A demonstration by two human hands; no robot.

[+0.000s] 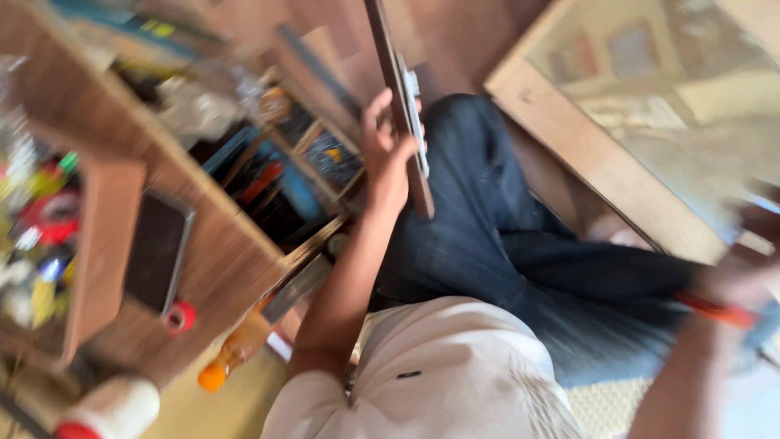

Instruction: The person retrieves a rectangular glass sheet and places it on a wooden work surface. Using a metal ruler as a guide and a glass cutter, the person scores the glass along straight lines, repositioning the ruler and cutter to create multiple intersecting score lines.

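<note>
the left hand is gripping a long wooden strip, fingers wrapped around it; the blurred right hand is seemingly holding an orange tool, grip unclear.

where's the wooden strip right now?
Head view, upper centre: the wooden strip stands nearly upright in the left hand, above the jeans-clad knee.

Cluttered wooden shelf unit, framed panel opposite.
</note>
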